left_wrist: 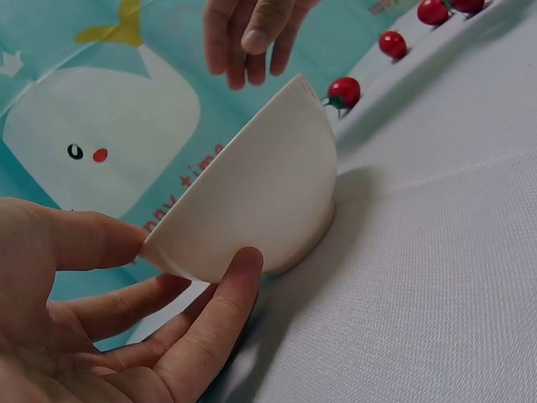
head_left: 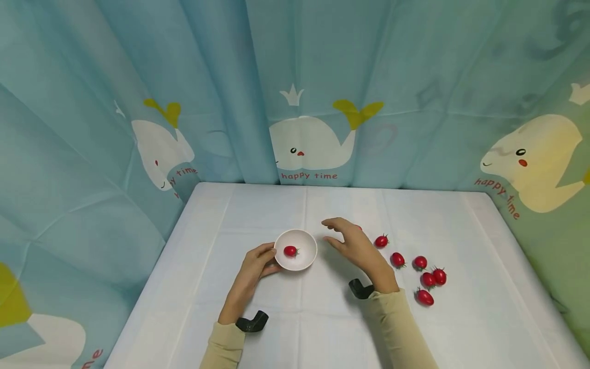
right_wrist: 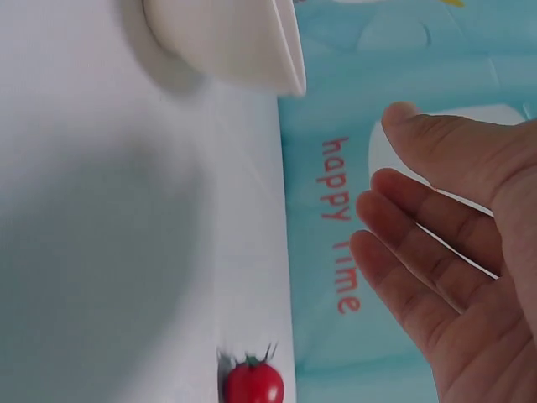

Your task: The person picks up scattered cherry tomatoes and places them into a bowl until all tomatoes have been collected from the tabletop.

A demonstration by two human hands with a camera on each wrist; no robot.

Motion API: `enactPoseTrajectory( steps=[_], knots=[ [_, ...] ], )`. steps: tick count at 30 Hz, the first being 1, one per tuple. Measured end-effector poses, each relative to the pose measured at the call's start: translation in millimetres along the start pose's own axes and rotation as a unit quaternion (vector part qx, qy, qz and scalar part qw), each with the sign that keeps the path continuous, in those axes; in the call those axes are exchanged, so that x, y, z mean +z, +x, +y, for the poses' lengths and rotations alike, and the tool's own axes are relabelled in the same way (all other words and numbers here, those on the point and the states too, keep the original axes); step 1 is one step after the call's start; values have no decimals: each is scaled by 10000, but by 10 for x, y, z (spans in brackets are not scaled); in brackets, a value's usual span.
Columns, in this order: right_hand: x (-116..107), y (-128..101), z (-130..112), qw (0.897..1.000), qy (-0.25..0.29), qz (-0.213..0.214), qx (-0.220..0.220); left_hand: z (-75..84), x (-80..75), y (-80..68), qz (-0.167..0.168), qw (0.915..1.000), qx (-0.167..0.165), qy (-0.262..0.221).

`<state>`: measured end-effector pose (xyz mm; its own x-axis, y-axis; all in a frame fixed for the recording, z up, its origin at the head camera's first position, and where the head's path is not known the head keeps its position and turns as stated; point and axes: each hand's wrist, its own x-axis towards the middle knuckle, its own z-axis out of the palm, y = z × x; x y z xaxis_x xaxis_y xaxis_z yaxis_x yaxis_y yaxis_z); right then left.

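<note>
Left hand [head_left: 255, 266] pinches white bowl [head_left: 301, 259] rim, table centre | 1 tomato [head_left: 290, 250] inside | right hand [head_left: 352, 242] hovers beside, fingers relaxed, empty | risk: tilted bowl may spill tomato; loose tomatoes [head_left: 397, 259] may roll.

Red lowercase lettering reading "happy time" stands on the pale blue fabric curtain [head_left: 322, 77] that hangs behind the far edge of the white cloth-covered table [head_left: 286, 328], printed just under the white cartoon whale [head_left: 306, 143] at the middle. The same words run under the cream whale [head_left: 536, 159] by the table's far right corner. By the far left corner the folds cut them to "ppy time". The right wrist view shows "happy time" turned sideways.
</note>
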<state>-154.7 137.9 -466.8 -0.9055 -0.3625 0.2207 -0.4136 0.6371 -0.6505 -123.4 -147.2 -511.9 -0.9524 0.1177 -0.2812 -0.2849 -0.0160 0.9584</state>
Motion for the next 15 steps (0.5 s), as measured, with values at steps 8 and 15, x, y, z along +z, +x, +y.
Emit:
enactPoseTrajectory(
  steps=[8, 15],
  knots=[
    [-103, -40, 193, 9996, -43, 224, 137, -7, -1, -3, 17, 10000, -22, 13],
    [-209, -66, 352, 9985, -243, 375, 330, 6, -4, -12, -6, 10000, 11, -53]
  ],
)
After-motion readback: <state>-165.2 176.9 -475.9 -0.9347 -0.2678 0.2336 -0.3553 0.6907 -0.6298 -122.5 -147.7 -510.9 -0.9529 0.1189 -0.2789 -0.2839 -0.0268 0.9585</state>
